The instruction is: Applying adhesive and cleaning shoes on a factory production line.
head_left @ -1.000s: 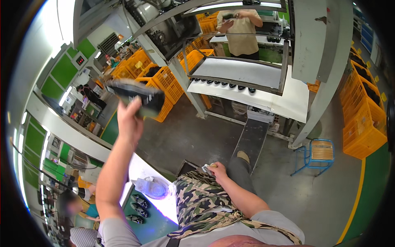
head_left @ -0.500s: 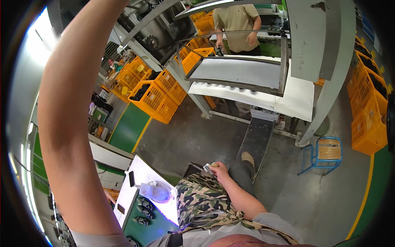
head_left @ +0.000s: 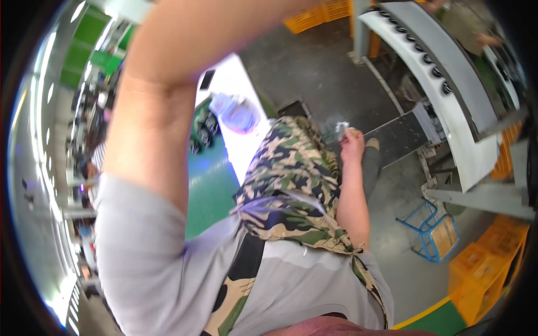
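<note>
Above the camouflage lap, the right hand (head_left: 352, 144) pinches something small and blurred — left hand cut off, grip untellable.

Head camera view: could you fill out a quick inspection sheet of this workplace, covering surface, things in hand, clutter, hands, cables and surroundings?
Surface: white tabletop at the person's left, brightly lit; grey concrete floor beyond.
Job's things: a small pale object at the right hand's fingertips, too blurred to identify.
Clutter: clear plastic bag on the tabletop; small dark parts beside it.
Hands: right hand rests at the knee, closed around the small object; left hand out of view, only the raised left arm shows.
Cables: nothing seen.
Surroundings: white rack of dark round parts, blue stool, orange crates, another person at the far bench.
</note>
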The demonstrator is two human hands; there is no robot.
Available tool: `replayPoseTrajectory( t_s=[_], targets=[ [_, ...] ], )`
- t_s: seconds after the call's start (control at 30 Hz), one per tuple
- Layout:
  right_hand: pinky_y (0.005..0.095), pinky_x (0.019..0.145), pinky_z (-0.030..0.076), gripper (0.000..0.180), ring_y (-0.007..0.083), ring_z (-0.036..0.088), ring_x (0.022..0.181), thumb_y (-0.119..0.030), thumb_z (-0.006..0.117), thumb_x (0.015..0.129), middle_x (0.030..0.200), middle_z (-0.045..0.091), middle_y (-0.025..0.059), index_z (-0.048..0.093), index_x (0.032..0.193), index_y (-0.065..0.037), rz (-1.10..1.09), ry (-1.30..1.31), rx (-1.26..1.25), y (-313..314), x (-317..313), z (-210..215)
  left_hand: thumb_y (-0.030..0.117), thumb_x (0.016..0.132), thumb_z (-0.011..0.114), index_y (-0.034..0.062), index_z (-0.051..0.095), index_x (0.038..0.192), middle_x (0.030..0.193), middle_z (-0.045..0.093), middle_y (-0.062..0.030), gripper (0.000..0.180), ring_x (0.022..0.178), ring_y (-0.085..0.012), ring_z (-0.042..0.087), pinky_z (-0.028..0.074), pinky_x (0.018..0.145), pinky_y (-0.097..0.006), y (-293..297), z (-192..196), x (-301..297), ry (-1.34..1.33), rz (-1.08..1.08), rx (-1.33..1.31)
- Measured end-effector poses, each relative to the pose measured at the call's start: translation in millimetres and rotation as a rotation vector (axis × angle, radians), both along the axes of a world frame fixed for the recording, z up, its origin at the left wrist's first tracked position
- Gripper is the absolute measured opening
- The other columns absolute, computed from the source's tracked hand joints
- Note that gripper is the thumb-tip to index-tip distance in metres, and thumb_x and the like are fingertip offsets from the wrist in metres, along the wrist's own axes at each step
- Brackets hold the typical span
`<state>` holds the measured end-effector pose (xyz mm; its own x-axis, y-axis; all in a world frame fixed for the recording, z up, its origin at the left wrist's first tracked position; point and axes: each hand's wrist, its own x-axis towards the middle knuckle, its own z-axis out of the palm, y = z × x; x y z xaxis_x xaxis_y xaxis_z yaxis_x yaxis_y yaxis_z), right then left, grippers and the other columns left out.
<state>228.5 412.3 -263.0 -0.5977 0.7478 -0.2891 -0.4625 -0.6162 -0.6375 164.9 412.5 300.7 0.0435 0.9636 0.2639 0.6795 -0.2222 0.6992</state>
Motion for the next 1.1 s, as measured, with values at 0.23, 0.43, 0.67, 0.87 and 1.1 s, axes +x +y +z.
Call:
replayPoseTrajectory(
  t_s=[0.23,0.43,0.67,0.87,1.1],
  targets=[
    [0.0369,0.067,0.052,0.018,0.0183,0.063,0.076,-0.012,0.070,0.090,0.088,0.066,0.0059,0.058,0.104,-0.010,0.132,-0.108,-0.068,-11,4,-3,0.010,0.082,0.077,0.0010,0.070,0.110,0.106,0.073,-0.0129,0.029,0.097,-0.0234,0.071,0.056,0.085,-0.033,-257,-256,-123,0.109,0.430,0.308],
    [0.0410,0.072,0.053,0.015,0.0205,0.065,0.080,-0.020,0.066,0.093,0.093,0.068,0.0060,0.061,0.103,-0.011,0.267,-0.273,0.000,-13,6,-3,0.022,0.074,0.081,0.0003,0.065,0.118,0.109,0.071,-0.0170,0.052,0.095,-0.0237,0.071,0.056,0.086,-0.035,-514,-497,-249,-0.174,1.515,-0.094],
    [0.0438,0.072,0.053,0.016,0.0244,0.066,0.084,-0.021,0.065,0.093,0.097,0.068,0.0080,0.061,0.106,-0.012,0.346,-0.384,0.087,-5,-2,27,0.038,0.073,0.080,0.0066,0.061,0.128,0.148,0.045,-0.0206,0.067,0.137,-0.0331,0.043,0.041,0.110,-0.041,-554,-536,-304,-0.193,1.880,-0.391],
    [0.0483,0.078,0.051,0.020,0.0260,0.064,0.091,-0.025,0.068,0.092,0.100,0.067,0.0068,0.060,0.106,-0.015,0.331,-0.483,0.181,-3,-2,72,0.043,0.075,0.078,0.0139,0.061,0.131,0.161,0.018,-0.0181,0.065,0.146,-0.0396,0.023,0.034,0.113,-0.053,-485,-537,-368,-0.273,1.963,-0.480],
    [0.0486,0.081,0.049,0.017,0.0253,0.064,0.096,-0.023,0.067,0.091,0.104,0.068,0.0044,0.062,0.105,-0.015,0.304,-0.521,0.189,19,21,90,0.048,0.073,0.078,0.0146,0.065,0.128,0.162,0.014,-0.0121,0.065,0.144,-0.0446,0.020,0.027,0.111,-0.065,-463,-529,-406,-0.342,2.041,-0.719]
  ],
)
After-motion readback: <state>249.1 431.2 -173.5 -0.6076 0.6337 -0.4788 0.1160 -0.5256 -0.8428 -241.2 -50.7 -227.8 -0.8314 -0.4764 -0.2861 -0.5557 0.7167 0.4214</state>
